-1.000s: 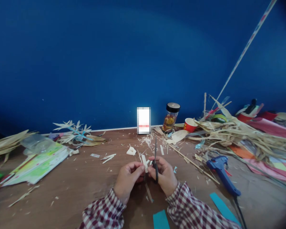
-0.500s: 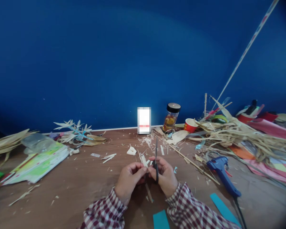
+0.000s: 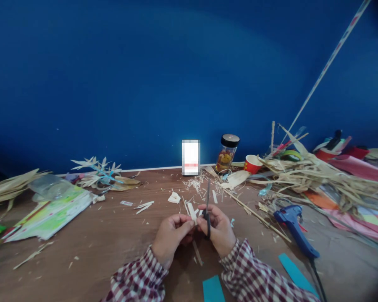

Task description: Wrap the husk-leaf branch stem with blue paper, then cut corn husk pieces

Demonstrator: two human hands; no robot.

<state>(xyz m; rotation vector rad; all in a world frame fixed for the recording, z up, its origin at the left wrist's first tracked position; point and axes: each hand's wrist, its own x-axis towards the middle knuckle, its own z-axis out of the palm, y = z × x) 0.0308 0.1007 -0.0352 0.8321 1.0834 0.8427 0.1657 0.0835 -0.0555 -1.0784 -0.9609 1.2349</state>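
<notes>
My left hand (image 3: 170, 234) pinches a small pale husk strip (image 3: 192, 212) between thumb and fingers, low in the middle of the head view. My right hand (image 3: 219, 228) is closed round black scissors (image 3: 207, 209), whose blades point up and away beside the strip. Both hands hover just above the brown table (image 3: 113, 247), almost touching each other. Checked red-and-white sleeves cover both wrists.
A blue glue gun (image 3: 294, 228) lies right of my hands, with a heap of dry husks (image 3: 321, 178) behind it. A jar (image 3: 227, 153), a red paper cup (image 3: 252, 164), teal paper strips (image 3: 212, 289) and a green booklet (image 3: 48, 214) lie around.
The strip and the scissors have shifted slightly between my fingers; the hands stay in the same spot over the table.
</notes>
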